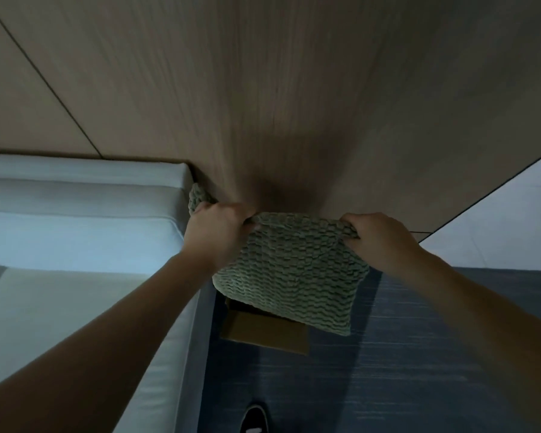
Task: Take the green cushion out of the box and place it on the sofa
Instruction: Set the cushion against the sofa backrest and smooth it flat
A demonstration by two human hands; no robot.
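Note:
The green cushion (294,270), with a wavy knitted texture, hangs in the air above the floor. My left hand (219,226) grips its upper left corner and my right hand (378,235) grips its upper right corner. Below the cushion a brown cardboard box (263,331) stands on the blue carpet, mostly hidden by the cushion. The white sofa (75,245) fills the left side, its right end just left of the cushion.
A wood-panelled wall (294,89) rises straight ahead behind the cushion. Blue carpet (403,370) covers the floor on the right, and pale glossy tiles (512,220) lie beyond it. A black shoe (253,420) shows at the bottom edge.

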